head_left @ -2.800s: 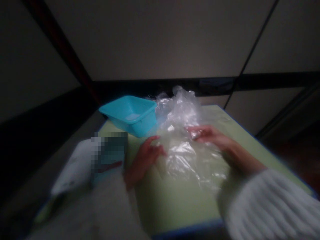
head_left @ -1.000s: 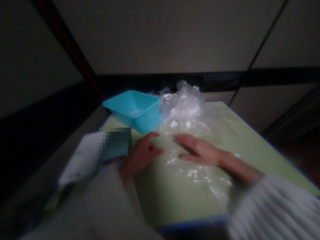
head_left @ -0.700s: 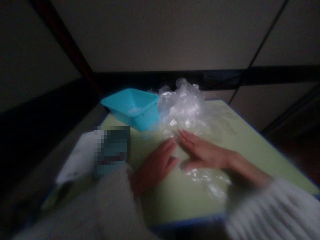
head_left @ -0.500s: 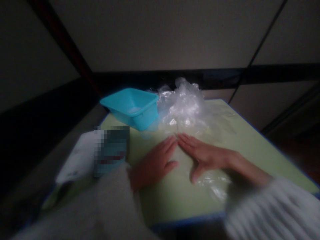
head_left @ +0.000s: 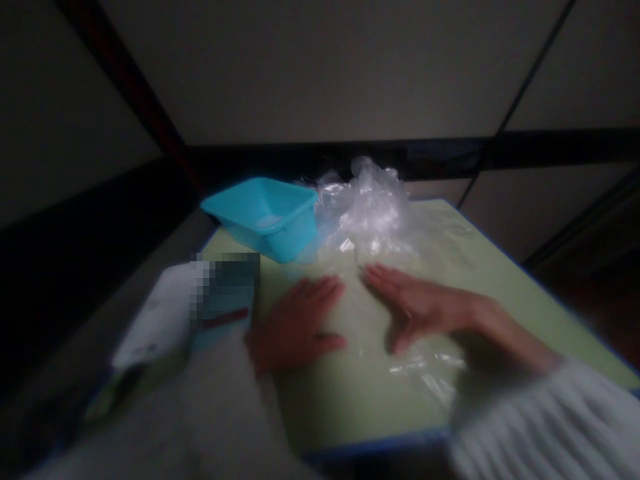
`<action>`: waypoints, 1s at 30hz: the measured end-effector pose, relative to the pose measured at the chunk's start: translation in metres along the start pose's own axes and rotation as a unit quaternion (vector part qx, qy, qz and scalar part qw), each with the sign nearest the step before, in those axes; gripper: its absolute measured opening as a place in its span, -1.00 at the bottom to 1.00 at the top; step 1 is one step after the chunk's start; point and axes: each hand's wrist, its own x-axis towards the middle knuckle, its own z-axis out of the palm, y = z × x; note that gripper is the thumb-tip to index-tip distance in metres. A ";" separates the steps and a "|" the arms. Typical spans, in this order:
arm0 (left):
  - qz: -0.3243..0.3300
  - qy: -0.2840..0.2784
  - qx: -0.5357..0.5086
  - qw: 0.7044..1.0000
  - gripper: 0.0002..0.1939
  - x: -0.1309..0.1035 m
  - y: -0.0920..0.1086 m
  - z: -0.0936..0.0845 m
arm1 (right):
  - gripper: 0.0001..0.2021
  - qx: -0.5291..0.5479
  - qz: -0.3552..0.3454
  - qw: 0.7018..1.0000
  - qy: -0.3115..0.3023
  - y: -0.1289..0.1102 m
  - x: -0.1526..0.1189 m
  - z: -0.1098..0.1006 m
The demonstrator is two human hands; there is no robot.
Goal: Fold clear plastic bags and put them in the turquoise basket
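Clear, crinkled plastic film (head_left: 375,207) lies bunched toward the back of the green table (head_left: 330,413), and a thin part of it spreads flat toward me. Over the left side of the flat part is my left hand (head_left: 300,323), palm down with the fingers stretched out. My right hand (head_left: 417,303) is likewise flat, fingers out and thumb apart, on the right side of the film. A gap separates the two hands, and neither grips anything. Blur hides how firmly the palms press.
A turquoise plastic basin (head_left: 295,230) stands at the back left, with something pale inside. Nearer on the left are a white flat object (head_left: 155,320) and a dark teal item (head_left: 225,293), partly pixelated. Cabinet panels (head_left: 320,73) rise behind the table.
My hands have moved apart: the left one slid left, the right one slightly right. Their fingertips were almost touching before. The film and basin look unchanged.
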 end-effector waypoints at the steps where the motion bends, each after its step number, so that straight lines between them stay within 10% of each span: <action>1: -0.012 0.024 0.006 1.000 -0.25 0.000 0.000 -0.003 | 0.04 -0.013 0.014 0.999 0.028 0.003 0.001 -0.002; 6: -0.036 0.133 -0.018 0.990 -0.53 0.007 0.011 0.003 | -0.23 -0.060 0.021 0.990 0.129 0.011 0.013 0.002; 15: -0.035 0.179 -0.030 0.983 -0.60 0.016 0.018 0.020 | -0.02 -0.082 -0.026 0.994 0.073 -0.006 0.032 0.037; 30: 0.015 0.059 0.141 0.988 -0.37 0.010 0.018 0.036 | -0.11 -0.122 0.068 0.986 0.088 0.029 0.025 0.023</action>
